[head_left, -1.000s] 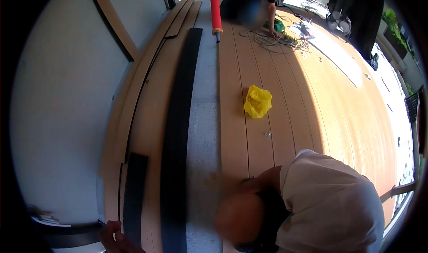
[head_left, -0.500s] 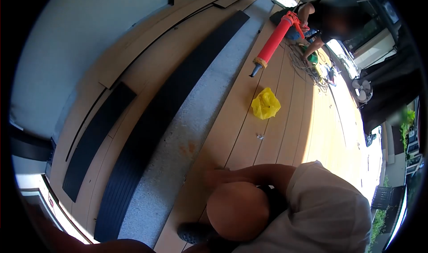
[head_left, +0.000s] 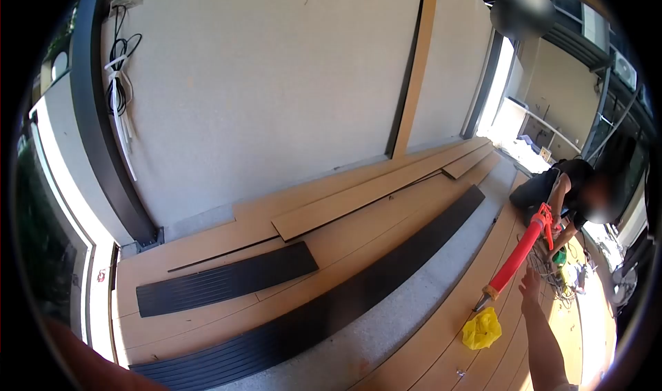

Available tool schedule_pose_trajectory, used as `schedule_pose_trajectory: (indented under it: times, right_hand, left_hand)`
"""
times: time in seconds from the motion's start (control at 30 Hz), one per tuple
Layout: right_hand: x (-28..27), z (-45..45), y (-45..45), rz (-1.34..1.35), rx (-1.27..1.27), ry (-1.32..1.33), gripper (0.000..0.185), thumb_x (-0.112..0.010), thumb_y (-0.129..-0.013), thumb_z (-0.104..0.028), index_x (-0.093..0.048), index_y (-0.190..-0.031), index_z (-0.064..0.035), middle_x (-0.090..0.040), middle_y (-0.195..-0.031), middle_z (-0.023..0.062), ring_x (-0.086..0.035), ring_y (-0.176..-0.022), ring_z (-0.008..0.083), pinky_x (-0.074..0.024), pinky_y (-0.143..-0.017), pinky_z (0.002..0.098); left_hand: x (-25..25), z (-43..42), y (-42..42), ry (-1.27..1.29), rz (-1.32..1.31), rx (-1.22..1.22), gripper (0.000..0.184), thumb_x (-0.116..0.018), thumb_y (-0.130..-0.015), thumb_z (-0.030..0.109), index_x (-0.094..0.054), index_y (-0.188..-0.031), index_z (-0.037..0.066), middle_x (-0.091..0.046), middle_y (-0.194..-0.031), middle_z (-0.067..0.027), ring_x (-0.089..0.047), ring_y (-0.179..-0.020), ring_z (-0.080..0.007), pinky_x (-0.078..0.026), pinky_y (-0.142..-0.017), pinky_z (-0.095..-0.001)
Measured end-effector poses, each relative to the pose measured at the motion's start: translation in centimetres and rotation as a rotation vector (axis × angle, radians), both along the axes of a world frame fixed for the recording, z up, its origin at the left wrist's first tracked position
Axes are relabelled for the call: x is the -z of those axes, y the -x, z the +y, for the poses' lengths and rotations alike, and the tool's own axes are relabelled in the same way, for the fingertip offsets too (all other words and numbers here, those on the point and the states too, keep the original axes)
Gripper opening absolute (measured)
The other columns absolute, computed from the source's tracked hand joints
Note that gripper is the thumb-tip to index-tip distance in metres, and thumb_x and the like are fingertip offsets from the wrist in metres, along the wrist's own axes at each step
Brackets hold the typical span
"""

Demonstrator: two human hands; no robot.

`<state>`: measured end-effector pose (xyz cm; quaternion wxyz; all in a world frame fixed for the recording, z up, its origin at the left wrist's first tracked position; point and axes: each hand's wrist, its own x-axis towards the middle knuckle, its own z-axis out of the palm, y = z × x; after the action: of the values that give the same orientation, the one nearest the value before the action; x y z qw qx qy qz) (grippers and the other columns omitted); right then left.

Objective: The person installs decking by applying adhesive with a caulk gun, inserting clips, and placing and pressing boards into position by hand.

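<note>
A blurred, dark reddish shape (head_left: 96, 367) at the lower left edge seems to be part of my left arm or hand; its fingers cannot be made out. My right hand is out of view. Nearest to that shape lie a short black grooved board (head_left: 227, 278) and a long one (head_left: 331, 301). At the right, a co-worker's bare forearm and open hand (head_left: 531, 287) reach up beside a red caulking gun (head_left: 516, 254). Another person in dark clothes (head_left: 576, 177) holds the gun by its handle, nozzle pointing down towards a yellow plastic bag (head_left: 481, 329).
Wood-coloured boards (head_left: 372, 201) lie along the pale wall (head_left: 276, 94). Bare concrete strip (head_left: 386, 308) runs between the long black board and the plank deck (head_left: 441, 336). Tangled cables (head_left: 562, 287) lie at the right. Black wires (head_left: 121, 81) hang at the upper left.
The view has swung left towards the wall. The co-worker in the pale shirt has mostly left view, with one arm now stretched towards the gun. The gun has come forward, nearer the yellow bag.
</note>
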<state>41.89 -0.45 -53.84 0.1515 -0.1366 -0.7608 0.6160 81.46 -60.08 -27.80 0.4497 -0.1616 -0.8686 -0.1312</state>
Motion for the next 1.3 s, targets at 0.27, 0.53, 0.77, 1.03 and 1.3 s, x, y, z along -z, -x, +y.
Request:
schedule_pose_trajectory:
  times: [0.27, 0.53, 0.77, 1.03, 1.3]
  right_hand:
    - [-2.5, -1.2, 8.6, -0.092, -0.287, 0.566, 0.043, -0.074, -0.086, -0.026, -0.049, -0.113, -0.0038, -0.062, -0.097, 0.0139, -0.064, -0.09, 0.0287, -0.0544, -0.083, 0.0446]
    - [-0.4, -1.6, 6.3, -0.039, -0.43, 0.602, 0.04, -0.067, -0.087, -0.01, -0.047, -0.12, -0.0015, -0.06, -0.106, 0.0134, -0.061, -0.1, 0.0275, -0.0525, -0.091, 0.0415]
    - [-3.7, -15.7, -6.0, -0.024, -0.73, 0.603, 0.042, -0.072, -0.083, -0.007, -0.051, -0.119, -0.0016, -0.061, -0.111, 0.0123, -0.059, -0.11, 0.0273, -0.0462, -0.102, 0.045]
    - [-0.3, -32.3, -16.5, -0.109, -1.014, 0.599, 0.043, -0.071, -0.081, -0.005, -0.053, -0.121, -0.0049, -0.061, -0.118, 0.0114, -0.056, -0.119, 0.0286, -0.0404, -0.108, 0.0432]
    - [6.2, -43.1, -32.5, -0.3, -1.245, 0.645, 0.049, -0.069, -0.079, 0.003, -0.052, -0.125, -0.0033, -0.058, -0.124, 0.0111, -0.055, -0.118, 0.0234, -0.0441, -0.103, 0.038]
  left_hand:
    - [0.1, -0.4, -1.4, 0.046, -0.037, -0.156, 0.031, -0.054, -0.099, 0.027, -0.06, -0.121, 0.007, -0.059, -0.085, -0.007, -0.059, -0.077, -0.0141, -0.052, -0.074, -0.0273]
    - [0.8, -1.7, -2.8, 0.003, -0.081, -0.318, 0.025, -0.051, -0.102, 0.021, -0.065, -0.117, 0.006, -0.058, -0.078, -0.0042, -0.058, -0.073, -0.0094, -0.05, -0.075, -0.0258]
    - [8.8, 0.8, 2.6, -0.707, -0.523, -0.127, 0.02, -0.067, -0.092, 0.008, -0.067, -0.111, 0.003, -0.063, -0.078, -0.0045, -0.059, -0.07, -0.01, -0.045, -0.062, -0.0237]
    - [27.5, 7.8, -5.0, -1.004, -1.69, 0.324, 0.043, -0.068, -0.092, 0.032, -0.062, -0.126, 0.006, -0.071, -0.102, -0.0141, -0.067, -0.092, -0.0208, -0.052, -0.084, -0.0321]
    - [36.5, 10.5, -5.8, -2.328, -0.174, 0.851, 0.068, -0.059, -0.094, 0.05, -0.036, -0.144, 0.01, -0.05, -0.14, -0.0154, -0.05, -0.127, -0.0238, -0.039, -0.109, -0.044]
